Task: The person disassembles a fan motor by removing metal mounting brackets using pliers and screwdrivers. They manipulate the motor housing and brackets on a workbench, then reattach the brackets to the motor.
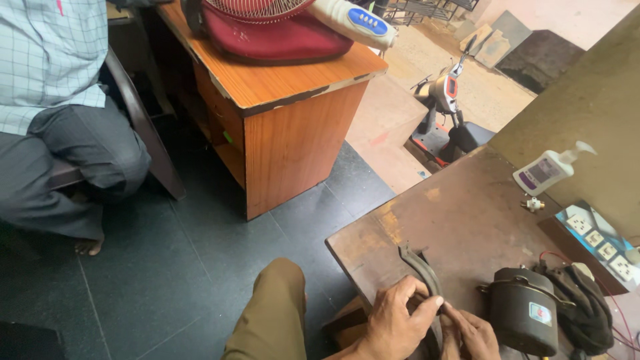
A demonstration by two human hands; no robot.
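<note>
Both hands work at the near edge of a worn brown table (460, 213). My left hand (395, 320) is closed around a curved dark metal strip (419, 263) that sticks up and away from the fingers. My right hand (472, 333) pinches the lower part of the same strip, its fingertips touching the left thumb. Just right of the hands stands a black round electric motor (523, 310) with a small sticker. My knee in olive trousers (275, 313) shows at lower left.
A white pump bottle (550, 170) and a small brass fitting (533, 204) lie at the table's far side, a socket strip (597, 240) and a dark cloth with red wire to the right. Beyond are an orange desk (293, 100) with a red fan, a seated person (60, 113), and a scooter (447, 100).
</note>
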